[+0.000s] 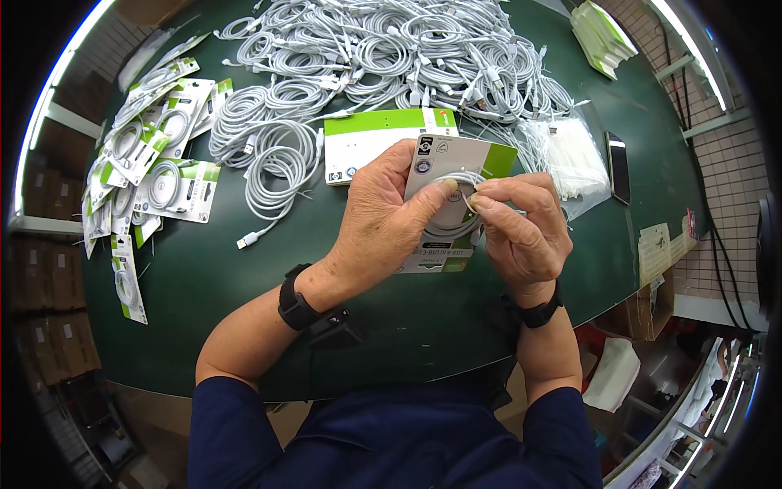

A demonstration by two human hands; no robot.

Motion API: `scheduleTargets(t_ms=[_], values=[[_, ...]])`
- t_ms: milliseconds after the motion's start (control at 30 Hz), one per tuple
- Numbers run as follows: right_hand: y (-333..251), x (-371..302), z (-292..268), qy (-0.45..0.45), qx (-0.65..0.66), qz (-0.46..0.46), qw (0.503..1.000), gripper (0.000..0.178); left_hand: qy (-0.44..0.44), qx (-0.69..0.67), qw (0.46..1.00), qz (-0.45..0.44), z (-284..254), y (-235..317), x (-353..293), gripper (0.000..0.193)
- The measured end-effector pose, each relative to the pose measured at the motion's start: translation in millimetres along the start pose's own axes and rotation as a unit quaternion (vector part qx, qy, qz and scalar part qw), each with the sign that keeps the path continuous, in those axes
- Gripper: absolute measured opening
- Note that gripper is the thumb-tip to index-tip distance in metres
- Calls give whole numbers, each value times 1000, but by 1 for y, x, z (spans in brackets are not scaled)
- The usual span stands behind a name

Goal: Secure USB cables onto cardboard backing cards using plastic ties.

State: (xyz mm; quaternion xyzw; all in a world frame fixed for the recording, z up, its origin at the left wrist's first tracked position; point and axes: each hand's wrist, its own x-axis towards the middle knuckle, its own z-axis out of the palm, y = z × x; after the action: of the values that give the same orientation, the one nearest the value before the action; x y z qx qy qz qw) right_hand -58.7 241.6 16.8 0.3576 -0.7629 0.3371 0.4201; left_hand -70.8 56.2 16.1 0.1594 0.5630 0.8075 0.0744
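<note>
My left hand [375,216] grips a white and green packaging card [498,160], tilted over the table, with its thumb pressed on a coiled white cable [444,222] lying against the card's face. At the coil's right side, my right hand [528,228] is closed in a pinch on a thin white tie [470,204]; the fingers partly cover it. Just behind the left hand lies a stack of white and green cards [358,145]. Loose coiled white cables [281,175] rest to the left of that stack.
A large heap of white cables [391,49] covers the far table. Carded cables [163,187] are piled at left. Right of the stack are a clear bag of white ties [574,159] and a phone [617,167]. Folded green-white cards [601,41] stand far right on the green table [391,334].
</note>
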Motion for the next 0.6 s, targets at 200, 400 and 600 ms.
scheduleTargets(t_ms=[200,400,600], values=[[2,0,2,6,4,7,1000,15,4,12,1000,4,1,1,-1,26],[2,0,3,10,11,17,1000,15,3,12,1000,7,2,0,-1,26],[5,1,3,-3,6,28,1000,15,-5,27,1000,-4,1,0,-2,23]])
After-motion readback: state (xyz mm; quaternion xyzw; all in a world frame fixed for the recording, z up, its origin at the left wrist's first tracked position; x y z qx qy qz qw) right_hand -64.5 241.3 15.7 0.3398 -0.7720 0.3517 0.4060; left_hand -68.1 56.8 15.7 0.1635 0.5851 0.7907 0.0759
